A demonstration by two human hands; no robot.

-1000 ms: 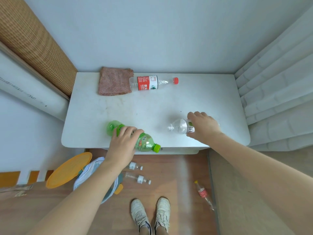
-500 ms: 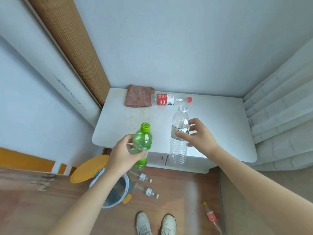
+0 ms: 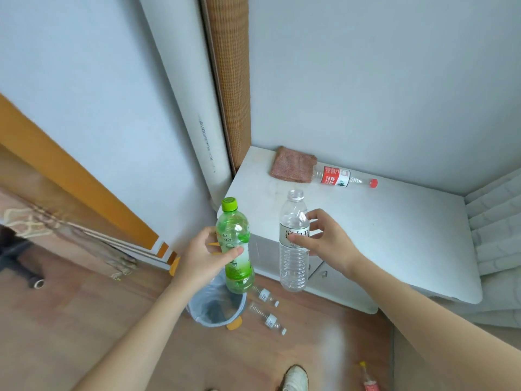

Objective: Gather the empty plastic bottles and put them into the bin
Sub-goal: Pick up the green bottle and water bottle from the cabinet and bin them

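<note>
Nothing seems binned yet: the left hand grips a green bottle above the bin, the right hand grips a clear bottle, one bottle lies on the desk, and at least three on the floor.
</note>
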